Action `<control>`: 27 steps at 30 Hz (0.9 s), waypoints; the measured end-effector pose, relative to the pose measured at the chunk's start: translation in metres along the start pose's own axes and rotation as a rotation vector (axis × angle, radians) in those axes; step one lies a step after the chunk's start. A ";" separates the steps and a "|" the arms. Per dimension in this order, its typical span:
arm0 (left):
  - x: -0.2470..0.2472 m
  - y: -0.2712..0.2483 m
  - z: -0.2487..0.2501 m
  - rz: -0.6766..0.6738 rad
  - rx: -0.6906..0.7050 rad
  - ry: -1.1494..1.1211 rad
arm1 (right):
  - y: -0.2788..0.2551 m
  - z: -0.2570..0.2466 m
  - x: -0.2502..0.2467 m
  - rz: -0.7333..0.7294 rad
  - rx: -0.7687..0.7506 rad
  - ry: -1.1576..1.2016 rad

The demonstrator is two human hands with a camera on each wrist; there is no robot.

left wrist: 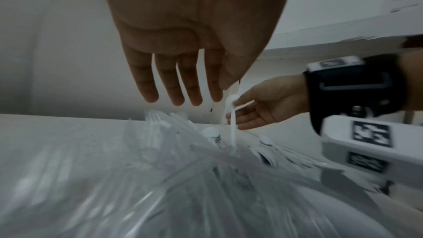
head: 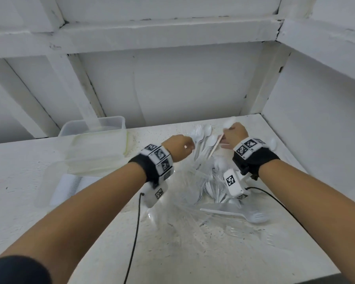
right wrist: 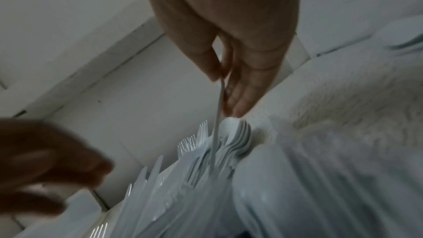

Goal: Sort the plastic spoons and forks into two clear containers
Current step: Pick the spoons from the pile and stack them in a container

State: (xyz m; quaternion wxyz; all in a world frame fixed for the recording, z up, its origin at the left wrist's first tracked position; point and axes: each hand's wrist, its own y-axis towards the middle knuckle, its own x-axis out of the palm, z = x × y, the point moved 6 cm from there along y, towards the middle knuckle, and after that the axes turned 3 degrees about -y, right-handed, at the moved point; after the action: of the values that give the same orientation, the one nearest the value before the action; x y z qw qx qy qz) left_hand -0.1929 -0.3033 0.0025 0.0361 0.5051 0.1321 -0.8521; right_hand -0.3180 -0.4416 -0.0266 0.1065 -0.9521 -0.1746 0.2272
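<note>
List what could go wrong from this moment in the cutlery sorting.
1. The right hand pinches one spoon by its handle, still dipping into the tangled pile; lifting may drag neighbours out.
2. Forks and spoons look alike in white, and some sit in a clear bag, so a fork could be missorted.
3. The clear container stands off to the left, beyond the open left hand; a carried spoon may slip.

Both forearms reach forward, each wrist wearing a black strap with tagged white blocks. Left hand (head: pixel 179 146) hangs palm down, fingers (left wrist: pixel 169 88) straight and slightly spread, gripping nothing. Right hand (head: pixel 235 134) raised, thumb and fingers (right wrist: pixel 242 97) pinching.
</note>
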 end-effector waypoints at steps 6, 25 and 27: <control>0.030 0.063 0.029 -0.082 -0.069 0.007 | -0.019 -0.007 -0.037 0.239 -0.152 0.242; 0.054 0.074 0.005 -0.057 -0.243 0.006 | -0.012 0.011 -0.025 -0.088 -0.074 -0.169; 0.046 0.073 0.003 -0.021 -0.252 -0.098 | -0.007 0.012 -0.021 -0.101 -0.075 -0.280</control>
State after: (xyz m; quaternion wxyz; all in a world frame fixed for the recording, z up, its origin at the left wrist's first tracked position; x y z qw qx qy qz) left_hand -0.2041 -0.3709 -0.0503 0.0967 0.4530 0.2416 -0.8527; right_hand -0.3429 -0.4418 -0.0269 0.0566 -0.9045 -0.2437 0.3454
